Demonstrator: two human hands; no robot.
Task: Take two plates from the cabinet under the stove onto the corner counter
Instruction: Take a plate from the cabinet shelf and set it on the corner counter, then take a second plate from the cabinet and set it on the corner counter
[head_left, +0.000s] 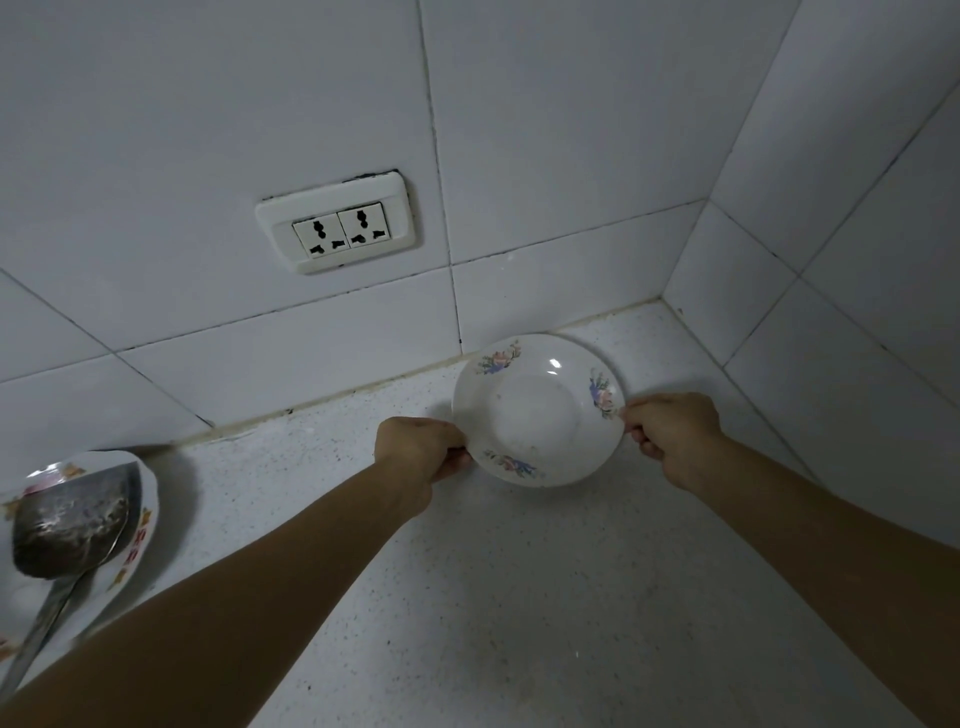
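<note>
A white plate (537, 410) with small flower prints on its rim sits low over the speckled white corner counter (519, 597), close to where the two tiled walls meet. My left hand (423, 449) pinches its left rim and my right hand (670, 434) pinches its right rim. I cannot tell whether a second plate lies under it. The plate looks level, at or just above the countertop.
At the far left edge a patterned plate (143, 525) holds a metal ladle (72, 525), its handle running off the frame's bottom left. A double wall socket (337, 228) is set in the back tiles above the counter. Tiled walls close the corner behind and to the right.
</note>
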